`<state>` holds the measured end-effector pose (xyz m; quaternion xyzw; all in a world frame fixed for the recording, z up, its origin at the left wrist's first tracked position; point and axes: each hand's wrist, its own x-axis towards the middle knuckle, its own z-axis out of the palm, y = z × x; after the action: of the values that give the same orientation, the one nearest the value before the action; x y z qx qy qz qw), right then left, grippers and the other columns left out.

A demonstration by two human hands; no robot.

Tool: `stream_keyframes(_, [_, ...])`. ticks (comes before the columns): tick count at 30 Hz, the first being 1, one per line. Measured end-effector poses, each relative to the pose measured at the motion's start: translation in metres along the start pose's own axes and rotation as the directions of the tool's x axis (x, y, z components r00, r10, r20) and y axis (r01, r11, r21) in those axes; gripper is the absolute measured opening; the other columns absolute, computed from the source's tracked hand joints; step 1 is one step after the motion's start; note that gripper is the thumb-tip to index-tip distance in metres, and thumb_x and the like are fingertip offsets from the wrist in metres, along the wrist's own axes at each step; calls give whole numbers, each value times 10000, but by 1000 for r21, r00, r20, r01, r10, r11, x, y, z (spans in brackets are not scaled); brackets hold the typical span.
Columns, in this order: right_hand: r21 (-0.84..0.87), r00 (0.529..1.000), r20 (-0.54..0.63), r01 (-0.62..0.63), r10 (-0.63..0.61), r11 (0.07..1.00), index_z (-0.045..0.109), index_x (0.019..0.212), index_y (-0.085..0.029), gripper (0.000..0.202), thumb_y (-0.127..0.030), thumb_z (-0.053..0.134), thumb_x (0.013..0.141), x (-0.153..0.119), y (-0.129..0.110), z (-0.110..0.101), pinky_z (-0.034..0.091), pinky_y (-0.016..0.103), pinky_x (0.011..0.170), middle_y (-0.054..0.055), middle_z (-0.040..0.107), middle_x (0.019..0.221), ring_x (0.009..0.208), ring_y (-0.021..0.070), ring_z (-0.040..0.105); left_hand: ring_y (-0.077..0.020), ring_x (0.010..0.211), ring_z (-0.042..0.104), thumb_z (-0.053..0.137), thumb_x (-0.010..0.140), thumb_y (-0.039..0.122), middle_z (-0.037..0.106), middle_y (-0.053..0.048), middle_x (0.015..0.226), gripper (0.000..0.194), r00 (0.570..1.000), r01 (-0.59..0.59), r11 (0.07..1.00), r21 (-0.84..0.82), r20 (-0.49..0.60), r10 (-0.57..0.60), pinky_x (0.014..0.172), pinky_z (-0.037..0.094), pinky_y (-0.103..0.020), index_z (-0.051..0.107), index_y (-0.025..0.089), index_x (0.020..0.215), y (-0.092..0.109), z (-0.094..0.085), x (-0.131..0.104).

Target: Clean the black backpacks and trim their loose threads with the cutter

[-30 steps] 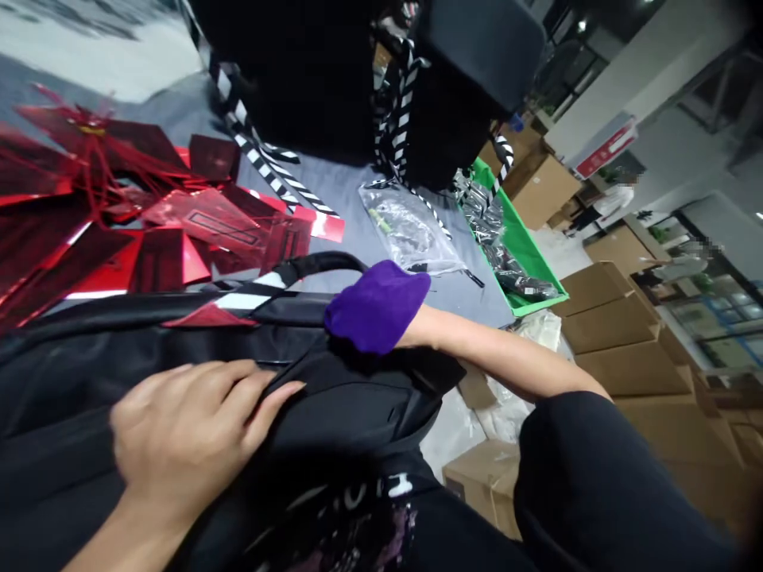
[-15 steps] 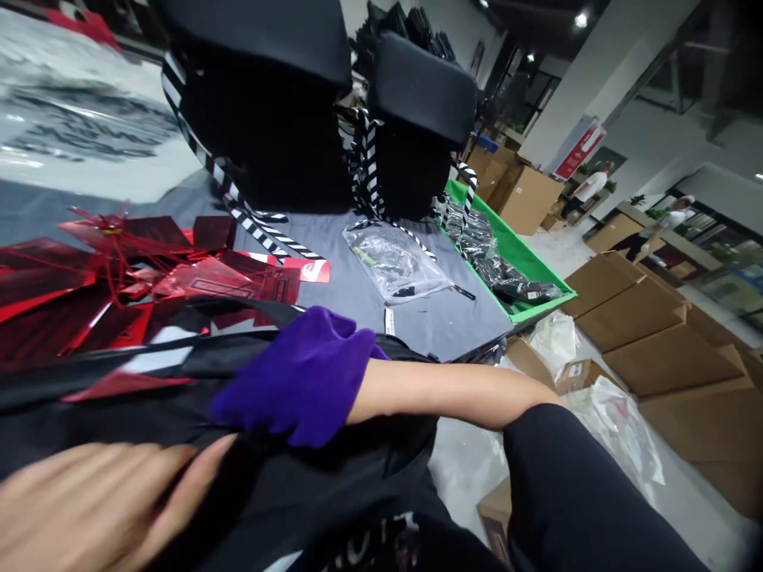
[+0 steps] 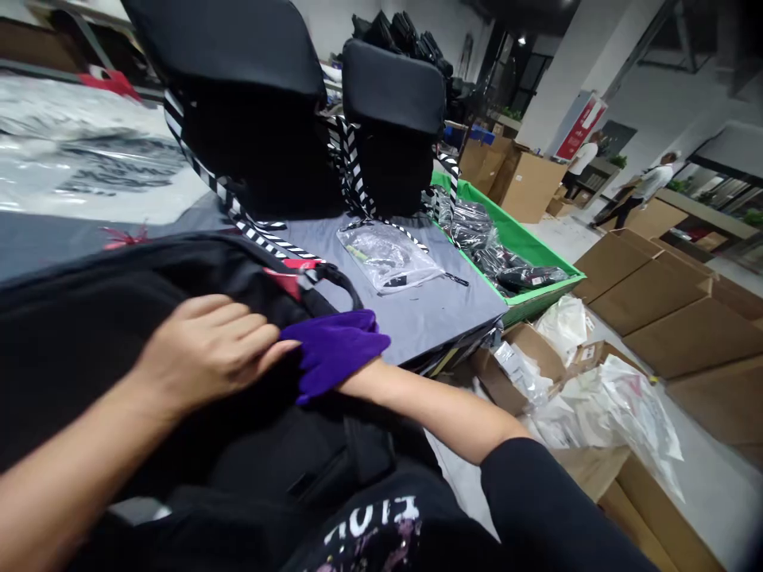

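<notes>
A large black bag with a loop handle lies across my front, at the table's near edge. My left hand is closed on the bag's black fabric, its thumb pressed against the curled fingers. Purple cloth covers my right hand from the wrist on. The fingers of that hand are hidden, so their hold does not show. Both hands are close together over the bag. A red tag shows beside the bag's handle.
Two black bags with black-and-white striped straps stand on the grey table. A clear pouch lies before them. To the right are a green bin of wrapped goods and several cardboard boxes. Two people are in the background.
My left hand has moved up and right, next to the purple cloth. The black bag has been raised and now covers the red tags on the table. My right hand has shifted slightly right.
</notes>
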<state>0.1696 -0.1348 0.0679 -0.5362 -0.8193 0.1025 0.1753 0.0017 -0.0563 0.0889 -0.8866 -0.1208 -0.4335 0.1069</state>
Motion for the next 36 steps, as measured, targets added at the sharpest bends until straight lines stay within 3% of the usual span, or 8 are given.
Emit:
stream_keyframes(3, [-61, 997, -41, -75, 73, 995, 609, 1107, -127, 290, -272, 502, 880, -12, 25, 12, 480, 261, 949, 43, 692, 1098, 1016, 162, 660, -149, 607, 452, 585, 898, 257, 497, 51, 539, 325, 971, -233, 942, 243, 105, 213, 717, 416, -302, 492, 223, 589, 7, 30, 6])
stream_keyframes(5, [-96, 992, -68, -115, 109, 989, 620, 1066, -125, 281, -269, 447, 899, -13, 34, 15, 490, 273, 910, 61, 700, 1049, 973, 174, 673, -156, 649, 493, 594, 891, 286, 511, 43, 556, 313, 980, -197, 934, 299, 90, 178, 816, 440, -324, 497, 220, 601, 9, 42, 3])
stream_keyframes(8, [-113, 992, -10, -129, 128, 985, 642, 999, -132, 187, -208, 514, 886, 1, 37, 16, 500, 301, 900, 109, 707, 1029, 953, 202, 667, -170, 703, 552, 591, 881, 307, 556, 23, 586, 293, 992, -120, 950, 289, 70, 104, 919, 440, -364, 524, 218, 610, 3, 55, -8])
stream_keyframes(14, [-54, 992, 122, -17, 23, 998, 653, 907, -202, 133, -163, 526, 897, 27, 47, 14, 510, 260, 816, 21, 712, 933, 827, 147, 636, -171, 688, 562, 576, 876, 251, 585, 14, 602, 268, 999, -17, 966, 258, 31, 9, 914, 455, -375, 531, 219, 614, -21, 72, -36])
stream_keyframes(18, [-132, 995, 94, -17, 29, 991, 654, 1010, -166, 172, -187, 507, 922, 15, 60, 15, 480, 290, 906, 77, 703, 1029, 943, 174, 643, -161, 708, 577, 558, 887, 295, 601, 15, 621, 303, 997, 16, 972, 234, 75, -34, 914, 450, -378, 518, 216, 598, -31, 85, -47])
stream_keyframes(22, [-25, 989, 131, -64, 67, 998, 649, 1046, -157, 243, -159, 426, 949, 23, 62, 20, 451, 297, 1008, 95, 690, 1108, 1041, 172, 627, -161, 706, 547, 510, 914, 330, 548, 22, 601, 319, 997, 69, 977, 199, 16, -73, 918, 457, -375, 500, 221, 614, -38, 97, -54])
stream_keyframes(31, [81, 959, 231, -189, 166, 979, 650, 931, -211, 307, -217, 346, 978, 39, 65, 11, 524, 345, 860, 65, 694, 930, 854, 199, 645, -169, 722, 513, 513, 918, 356, 496, 27, 633, 291, 990, 141, 988, 71, 8, -142, 953, 464, -386, 479, 234, 655, -44, 106, -64])
stream_keyframes(36, [209, 963, 211, -213, 169, 954, 623, 1094, -211, 294, -287, 355, 1002, 36, 75, 12, 507, 339, 917, 68, 684, 1102, 995, 192, 643, -166, 741, 515, 502, 924, 383, 490, 32, 633, 319, 989, 140, 986, 85, 33, -143, 964, 450, -383, 467, 229, 646, -46, 110, -66])
